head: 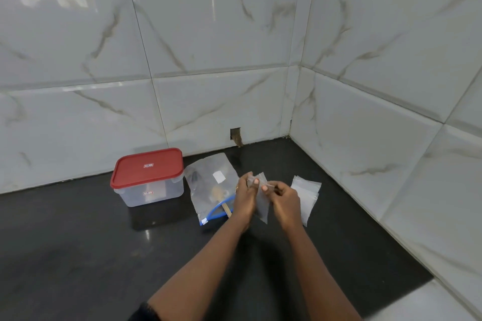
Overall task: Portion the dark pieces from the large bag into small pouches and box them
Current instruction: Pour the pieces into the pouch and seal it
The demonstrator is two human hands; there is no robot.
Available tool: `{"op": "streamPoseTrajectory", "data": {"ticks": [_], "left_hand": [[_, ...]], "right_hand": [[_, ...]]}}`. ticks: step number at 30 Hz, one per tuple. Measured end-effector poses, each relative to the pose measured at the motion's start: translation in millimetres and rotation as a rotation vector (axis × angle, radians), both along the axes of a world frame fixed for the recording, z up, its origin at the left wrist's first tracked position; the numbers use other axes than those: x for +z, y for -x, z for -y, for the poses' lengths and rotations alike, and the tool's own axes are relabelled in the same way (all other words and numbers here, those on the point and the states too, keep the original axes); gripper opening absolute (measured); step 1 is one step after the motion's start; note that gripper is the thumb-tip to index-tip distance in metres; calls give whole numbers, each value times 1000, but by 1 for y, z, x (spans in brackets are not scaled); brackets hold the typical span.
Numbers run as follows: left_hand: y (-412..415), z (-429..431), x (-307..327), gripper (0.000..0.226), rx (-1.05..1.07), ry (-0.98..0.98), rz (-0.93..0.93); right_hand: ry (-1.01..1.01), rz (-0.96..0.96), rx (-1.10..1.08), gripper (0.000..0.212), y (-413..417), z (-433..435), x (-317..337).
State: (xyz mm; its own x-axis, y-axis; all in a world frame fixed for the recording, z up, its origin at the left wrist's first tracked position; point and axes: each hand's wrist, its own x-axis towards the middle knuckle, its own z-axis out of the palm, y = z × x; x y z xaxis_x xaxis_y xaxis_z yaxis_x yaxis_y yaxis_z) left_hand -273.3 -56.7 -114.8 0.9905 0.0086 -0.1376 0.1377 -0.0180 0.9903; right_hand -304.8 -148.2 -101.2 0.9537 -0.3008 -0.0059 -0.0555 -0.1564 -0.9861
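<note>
A small clear pouch [261, 206] hangs between my two hands above the dark counter. My left hand [245, 197] pinches its top left edge and my right hand [285, 199] pinches its top right edge. Just left of my hands lies the large clear bag [208, 180] with a blue zip strip, a white label and a few dark pieces inside; a wooden stick pokes from its mouth. A stack of empty small pouches [306, 195] lies to the right. A clear box [151, 190] with a closed red lid [147, 167] stands further left.
The black counter [78, 255] fills a corner between two white marble-tiled walls. A small dark notch [236, 135] is cut in the back wall at counter level. A white surface [427, 305] begins at the counter's near right end.
</note>
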Motion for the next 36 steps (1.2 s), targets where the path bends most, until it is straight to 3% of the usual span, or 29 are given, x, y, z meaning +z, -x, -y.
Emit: {"op": "streamPoseTrajectory", "data": {"ticks": [4,8,14,21,24,28,36], "left_hand": [[4,7,-6,8,64,29,-22],[9,12,-14,7,72,-4,-23],[10,19,-17,11,104,-39,-10],[11,32,-17,16,68,-237,117],[12,39,-17,20,90,-177,140],[13,45,-17,7,23,22,125],[10,50,-20,10,74,-48,104]], "right_hand": [[-64,-77,-154,16,8,19,-15],[-131,-81,-259,18,13,32,-20],[-136,-104,-216,18,17,41,-29],[-103,-136,-300,35,14,46,-24],[-157,-115,-353,37,10,48,-21],[-199,-85,-329,31,9,56,-23],[-208,-47,-191,30,6,60,-29]]}}
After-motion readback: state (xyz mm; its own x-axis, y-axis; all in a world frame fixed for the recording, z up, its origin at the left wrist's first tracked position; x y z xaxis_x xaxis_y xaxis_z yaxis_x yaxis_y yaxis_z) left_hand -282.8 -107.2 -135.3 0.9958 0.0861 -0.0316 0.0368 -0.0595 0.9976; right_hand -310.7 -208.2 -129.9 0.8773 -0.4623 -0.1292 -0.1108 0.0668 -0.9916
